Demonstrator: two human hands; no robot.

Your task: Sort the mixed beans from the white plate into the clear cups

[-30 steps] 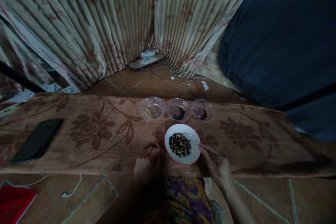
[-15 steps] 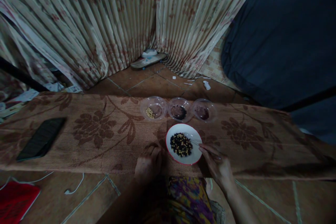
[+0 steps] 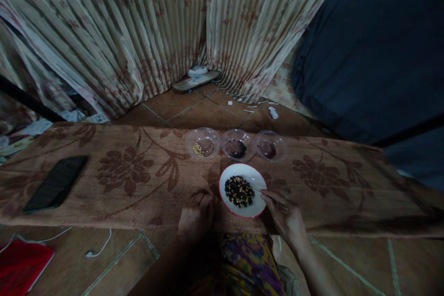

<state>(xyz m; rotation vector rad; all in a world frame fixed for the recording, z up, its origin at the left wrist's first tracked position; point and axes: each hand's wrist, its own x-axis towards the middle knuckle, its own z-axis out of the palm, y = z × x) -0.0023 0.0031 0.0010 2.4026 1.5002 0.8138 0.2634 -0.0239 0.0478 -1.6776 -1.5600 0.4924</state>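
Observation:
A white plate with a red rim (image 3: 257, 208) sits on the cloth, holding a mixed heap of black and yellow beans (image 3: 239, 191). My right hand (image 3: 285, 215) is closed around thin metal tweezers (image 3: 255, 188) at the plate's right rim; their tips reach toward the heap, and I cannot tell whether they pinch a bean. Left of the plate, my left hand (image 3: 196, 216) rests on the cloth with its fingers curled in. Beyond the plate stand three clear plastic bowls: one with yellow beans (image 3: 198, 149), one with black beans (image 3: 237, 148), one with dark reddish beans (image 3: 268, 150).
A brown flowered cloth (image 3: 166, 203) covers the long narrow table. A dark phone or tablet (image 3: 55, 184) lies at the left. Behind the table are a skateboard (image 3: 196, 81) on the tiles and striped curtains (image 3: 166, 23). A red bag-like item (image 3: 22, 263) lies lower left.
My right hand and the tweezers have shifted slightly left over the plate's rim. My left hand, the plate and the bowls stay where they were.

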